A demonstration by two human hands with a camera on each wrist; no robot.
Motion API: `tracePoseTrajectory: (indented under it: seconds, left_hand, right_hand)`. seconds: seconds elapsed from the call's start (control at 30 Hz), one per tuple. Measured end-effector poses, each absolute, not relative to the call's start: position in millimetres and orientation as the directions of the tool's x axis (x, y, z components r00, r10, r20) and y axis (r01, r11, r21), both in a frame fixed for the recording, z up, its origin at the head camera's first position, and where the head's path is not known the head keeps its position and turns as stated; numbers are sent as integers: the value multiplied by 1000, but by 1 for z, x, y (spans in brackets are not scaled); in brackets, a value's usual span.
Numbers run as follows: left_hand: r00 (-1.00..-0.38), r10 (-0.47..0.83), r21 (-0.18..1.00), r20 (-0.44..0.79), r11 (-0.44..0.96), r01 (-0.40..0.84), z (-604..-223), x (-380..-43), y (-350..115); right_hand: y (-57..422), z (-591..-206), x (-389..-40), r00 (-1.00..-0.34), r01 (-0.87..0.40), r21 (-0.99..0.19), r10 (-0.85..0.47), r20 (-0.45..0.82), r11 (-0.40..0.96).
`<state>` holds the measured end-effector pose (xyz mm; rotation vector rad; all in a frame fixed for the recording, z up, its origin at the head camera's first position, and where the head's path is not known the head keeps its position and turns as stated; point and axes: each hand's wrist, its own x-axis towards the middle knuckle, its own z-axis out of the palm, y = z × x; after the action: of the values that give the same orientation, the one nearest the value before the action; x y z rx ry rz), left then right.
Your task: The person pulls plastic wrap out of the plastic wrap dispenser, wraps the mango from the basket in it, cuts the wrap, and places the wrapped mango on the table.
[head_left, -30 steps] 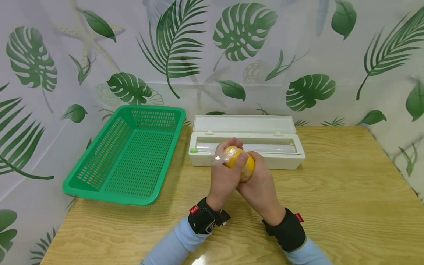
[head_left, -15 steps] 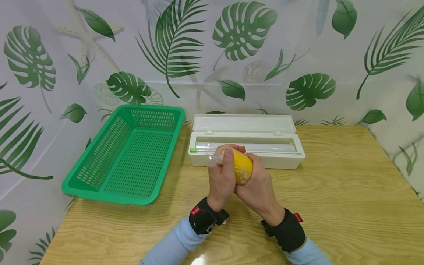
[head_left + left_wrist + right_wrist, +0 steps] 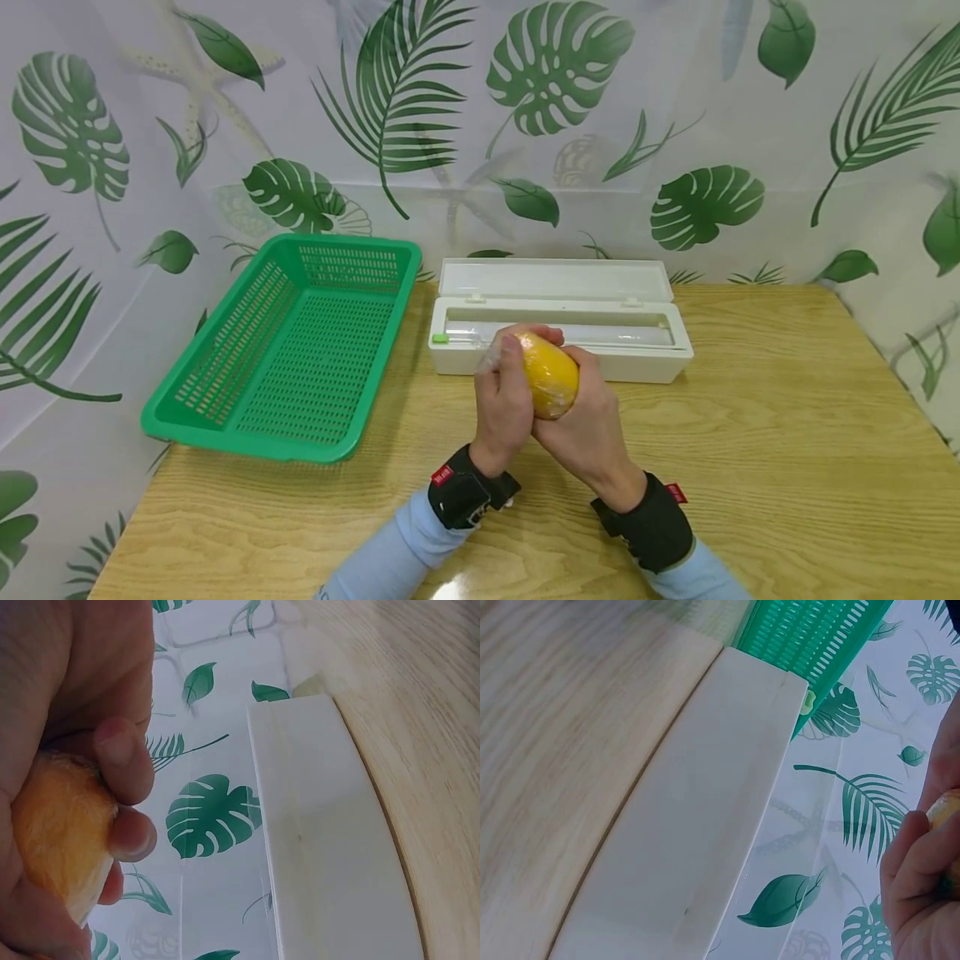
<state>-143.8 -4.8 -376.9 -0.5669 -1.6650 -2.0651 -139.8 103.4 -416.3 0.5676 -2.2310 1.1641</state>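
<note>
A round yellow-orange fruit point(image 3: 551, 377), wrapped in cling film, is held between both hands above the table. My left hand point(image 3: 501, 412) grips its left side, thumb on top, with a crumpled end of the cling film point(image 3: 489, 358) beside the thumb. Around the lower right side curls my right hand point(image 3: 588, 429). In the left wrist view, fingers bend over the wrapped fruit point(image 3: 64, 832). Only a sliver of the fruit point(image 3: 946, 810) shows past the fingers in the right wrist view. Behind the hands stands a white cling film dispenser point(image 3: 630, 364), lid up, with a roll inside.
A green plastic basket point(image 3: 352, 417) with slotted walls sits on the left of the wooden table point(image 3: 780, 433). A leaf-patterned cloth point(image 3: 600, 192) hangs behind the table. The dispenser's raised lid point(image 3: 555, 277) is close to that cloth.
The fruit has turned in the hands, and more of its yellow side faces up. My left thumb has shifted left, and less loose film sticks out.
</note>
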Motion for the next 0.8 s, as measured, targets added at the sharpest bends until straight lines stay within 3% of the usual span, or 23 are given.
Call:
tracePoseTrajectory:
  seconds: [0.27,0.53,0.67,0.8]
  left_hand:
    - [-861,-16,799,509,-364,479,-384,-153,-6]
    - [-935,99,791,341,-567,229,-379,-158,-10]
    - [-971,7,744,241,-643,180,-379,-158,-8]
    - [-970,-208,769,123,-599,225,-381,-161,-7]
  right_hand:
    - [103,-414,-139,-726,-601,-561,-96,681,569]
    - [104,-411,-140,-676,-628,-501,-99,730,596]
    - [106,-411,-143,-632,-612,-416,-99,769,673]
    - [111,-412,-147,-563,-567,-285,-111,819,773]
